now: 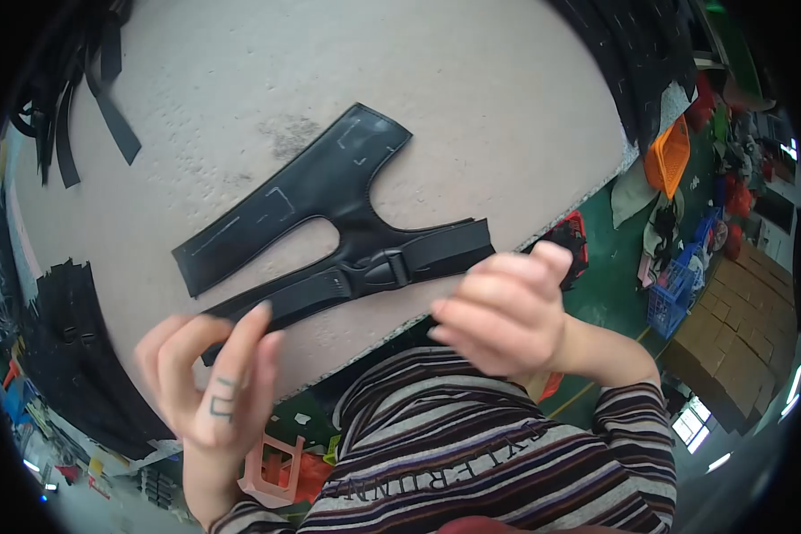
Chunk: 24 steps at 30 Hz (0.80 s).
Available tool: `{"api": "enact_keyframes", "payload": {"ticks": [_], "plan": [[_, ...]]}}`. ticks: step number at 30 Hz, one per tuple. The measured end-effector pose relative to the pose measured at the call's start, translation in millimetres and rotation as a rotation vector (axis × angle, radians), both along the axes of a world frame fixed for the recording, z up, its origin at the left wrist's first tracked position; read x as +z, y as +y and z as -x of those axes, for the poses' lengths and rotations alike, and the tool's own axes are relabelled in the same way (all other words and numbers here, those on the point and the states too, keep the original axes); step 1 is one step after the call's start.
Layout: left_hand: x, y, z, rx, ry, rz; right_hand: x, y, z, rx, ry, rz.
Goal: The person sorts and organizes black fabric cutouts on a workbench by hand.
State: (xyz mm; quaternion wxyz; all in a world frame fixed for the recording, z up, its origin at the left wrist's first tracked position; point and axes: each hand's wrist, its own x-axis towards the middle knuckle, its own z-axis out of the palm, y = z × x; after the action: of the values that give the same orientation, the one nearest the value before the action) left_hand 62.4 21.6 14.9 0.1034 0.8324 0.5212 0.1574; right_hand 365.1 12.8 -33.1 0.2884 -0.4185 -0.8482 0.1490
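A black leather-like piece (pixel 307 191) with chalk marks lies on the table. It has a wide upper band and a narrow lower band, joined in the middle. Along the lower band runs a black strap (pixel 303 294) with a black plastic buckle (pixel 384 269), which looks fastened. My left hand (pixel 209 378) hovers by the strap's left end, fingers bent and apart, with drawn marks on the skin. Near the right end, my right hand (pixel 507 311) is loosely curled, thumb and forefinger slightly apart. Nothing shows in either hand, and each covers part of the band's ends.
The pale worktable (pixel 498 107) has a worn front edge. Black straps (pixel 107 107) hang at the upper left. Black pieces (pixel 80 356) are stacked at left, others (pixel 632 62) at upper right. An orange basket (pixel 667 158), blue crates (pixel 672 298) and cardboard boxes (pixel 739 320) stand beyond.
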Motion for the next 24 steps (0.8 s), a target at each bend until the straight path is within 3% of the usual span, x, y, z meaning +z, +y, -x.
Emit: {"api": "enact_keyframes", "payload": {"ticks": [2, 8, 11, 17, 24], "plan": [[-12, 31, -38, -0.141, -0.295, 0.117, 0, 9, -9, -0.097, 0.005, 0.036], [-51, 43, -56, -0.329, -0.451, 0.054, 8, 33, 1, -0.12, 0.084, 0.278], [-57, 43, -51, -0.361, -0.456, -0.011, 5, 38, 12, -0.031, 0.123, 0.33], [-47, 44, -60, -0.279, -0.487, 0.132, 11, 32, 9, -0.124, 0.07, 0.422], [-54, 42, -60, -0.281, -0.372, 0.07, 12, 36, 11, -0.145, 0.047, 0.426]]}}
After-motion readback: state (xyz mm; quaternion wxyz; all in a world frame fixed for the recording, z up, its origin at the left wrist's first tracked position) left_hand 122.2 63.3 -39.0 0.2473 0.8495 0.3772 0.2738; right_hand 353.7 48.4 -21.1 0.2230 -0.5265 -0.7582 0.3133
